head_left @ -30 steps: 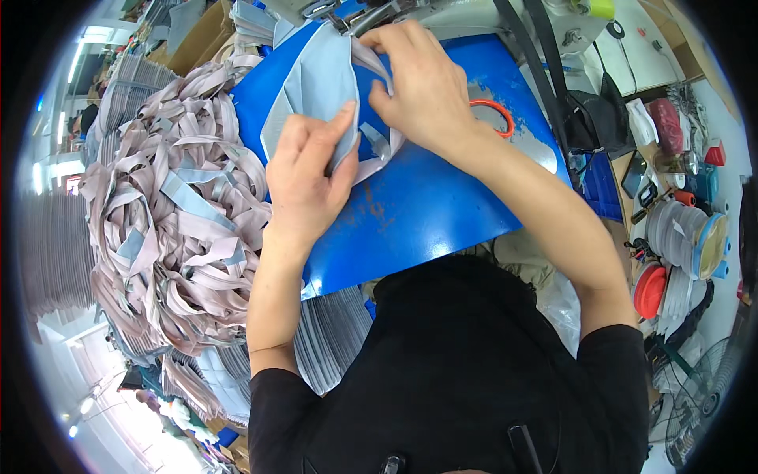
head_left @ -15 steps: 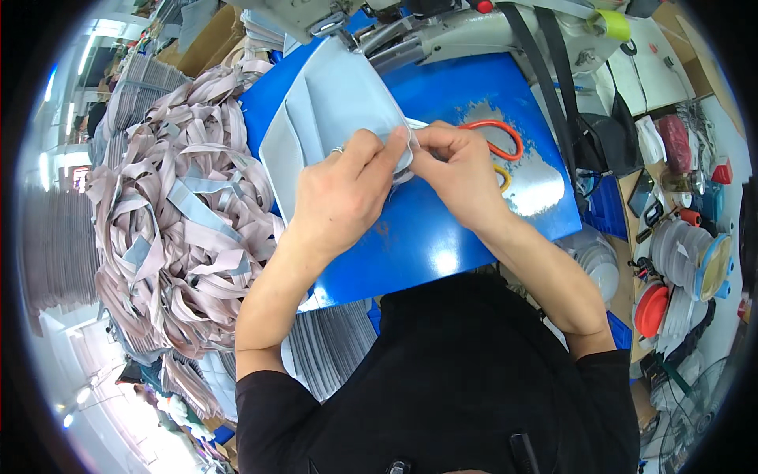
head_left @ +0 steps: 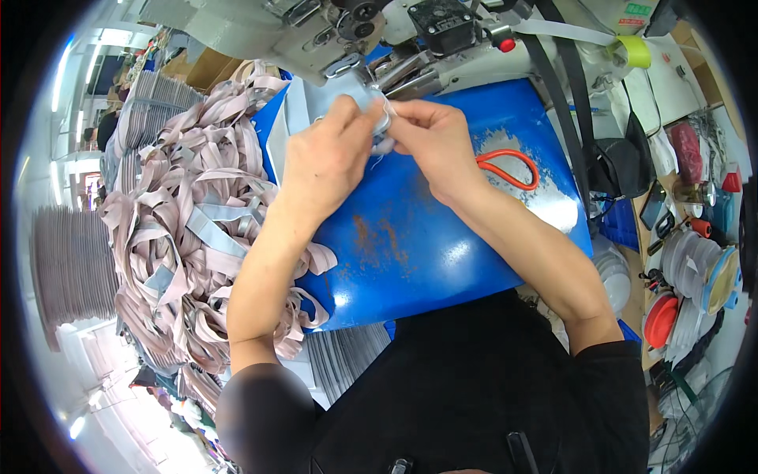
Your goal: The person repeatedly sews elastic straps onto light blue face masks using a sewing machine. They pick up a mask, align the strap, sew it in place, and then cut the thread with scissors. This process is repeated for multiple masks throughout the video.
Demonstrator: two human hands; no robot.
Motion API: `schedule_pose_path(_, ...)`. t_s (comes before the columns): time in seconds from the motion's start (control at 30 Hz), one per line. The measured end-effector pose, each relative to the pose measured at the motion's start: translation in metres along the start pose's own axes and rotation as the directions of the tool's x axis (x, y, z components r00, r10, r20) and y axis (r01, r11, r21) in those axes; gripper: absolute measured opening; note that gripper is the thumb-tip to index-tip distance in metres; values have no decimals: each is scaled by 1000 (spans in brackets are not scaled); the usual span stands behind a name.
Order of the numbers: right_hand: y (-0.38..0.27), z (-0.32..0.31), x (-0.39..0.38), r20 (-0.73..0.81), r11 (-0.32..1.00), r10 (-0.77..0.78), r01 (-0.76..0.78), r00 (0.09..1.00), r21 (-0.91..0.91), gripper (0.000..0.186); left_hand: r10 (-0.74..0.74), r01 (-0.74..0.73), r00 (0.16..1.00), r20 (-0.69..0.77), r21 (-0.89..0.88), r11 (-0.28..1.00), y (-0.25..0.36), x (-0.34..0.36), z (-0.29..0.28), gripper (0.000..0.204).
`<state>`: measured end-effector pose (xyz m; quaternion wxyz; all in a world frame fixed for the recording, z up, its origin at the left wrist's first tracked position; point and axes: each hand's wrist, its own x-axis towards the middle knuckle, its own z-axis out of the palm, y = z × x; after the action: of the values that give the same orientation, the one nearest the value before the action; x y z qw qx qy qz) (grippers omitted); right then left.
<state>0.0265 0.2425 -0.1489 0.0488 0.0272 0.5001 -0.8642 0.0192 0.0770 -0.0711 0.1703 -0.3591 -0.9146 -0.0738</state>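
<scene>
light blue fabric (head_left: 314,96) held at the front of a sewing machine (head_left: 442,35), over a blue table (head_left: 426,261). its edge is pinched by right hand (head_left: 434,146), thumb and finger together; left hand (head_left: 328,162) is clamped on it just beside. orange loop handle (head_left: 537,172) seen to the right, heaped pale strips (head_left: 189,182) to the left.

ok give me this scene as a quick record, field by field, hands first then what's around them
Left hand: pinching the pale blue cloth
Right hand: pinching the cloth's right edge
Grip: fingertips of both hands close together
Surface: blue table, worn in patches
Beyond the hands: what looks like a sewing machine
Left: big tangled pile of strips, mostly pinkish, some pale blue
Right: orange handle loop on the table
</scene>
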Motion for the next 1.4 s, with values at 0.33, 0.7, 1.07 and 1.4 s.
schedule_pose_path(0.33, -2, 24, 10, -204, 998, -32, 43, 978, 49, 19, -126, 118, 992, 30, 189, 975, -9, -22, -19, 66)
schedule_pose_path(0.7, -15, 4, 5, 12, 997, 68, -67, 998, -49, 26, 129, -191, 940, 317, 176, 966, -16, 12, -68, 52)
schedule_pose_path(1.07, -26, 7, 10, -72, 980, 191, -194, 979, -39, 20, 112, -228, 923, 368, 287, 930, 0, 33, -61, 41)
schedule_pose_path(1.4, -20, 6, 14, -77, 982, 188, -188, 979, 2, 18, -27, -70, 957, 290, 320, 945, 20, 27, -38, 38)
